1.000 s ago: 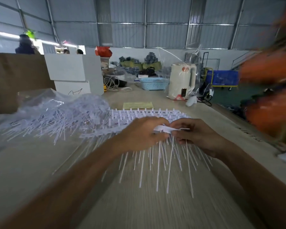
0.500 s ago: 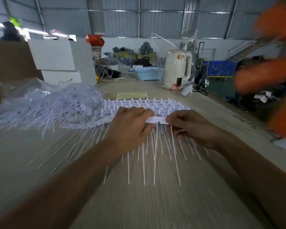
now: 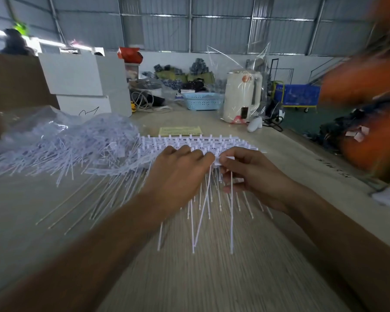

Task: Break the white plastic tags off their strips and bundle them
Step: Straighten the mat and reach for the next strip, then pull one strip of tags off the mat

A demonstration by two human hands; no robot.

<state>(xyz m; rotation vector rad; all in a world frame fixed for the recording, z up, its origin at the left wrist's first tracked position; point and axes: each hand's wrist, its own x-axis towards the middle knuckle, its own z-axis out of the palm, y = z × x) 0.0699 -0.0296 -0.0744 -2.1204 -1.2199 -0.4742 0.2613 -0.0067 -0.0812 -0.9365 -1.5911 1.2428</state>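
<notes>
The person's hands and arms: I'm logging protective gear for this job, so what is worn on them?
Nothing that shows. The left hand and the right hand are bare, with no gloves, and no rings or watch can be made out. Both forearms are bare to the frame's edge; no sleeves show.

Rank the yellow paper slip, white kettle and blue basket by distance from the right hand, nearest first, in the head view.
From the right hand:
1. Yellow paper slip, just beyond the tag strips.
2. White kettle, farther back, right.
3. Blue basket, back centre, close to the kettle's distance.
</notes>
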